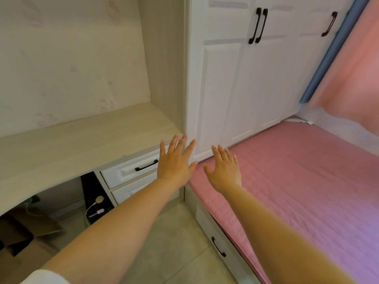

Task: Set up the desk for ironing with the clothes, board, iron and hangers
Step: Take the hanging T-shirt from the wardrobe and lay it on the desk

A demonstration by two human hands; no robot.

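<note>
head view looks down on two bare arms stretched forward, the left hand and the right hand both with fingers straight and spread, each grip wide and holding nothing. the pale wood-grain desk surface runs from nine o'clock toward the centre, and the left hand hovers over its right end, above the white drawer with a black bar handle. the right hand hangs over the near corner of the pink quilted bed cover, which fills the four o'clock side. tall white wardrobe doors with black handles stand at twelve to one o'clock. under the surface, at seven o'clock, sit a brown cardboard box and a black unit with a white cable. none of the task's things shows: no clothes, board, iron or hangers are anywhere in view, so where they are cannot be told. by my judgement the setup has barely begun, at the stage of going to fetch the items. the next move likely calls for opening the wardrobe or a drawer to find them, then carrying them over to the surface.
</note>
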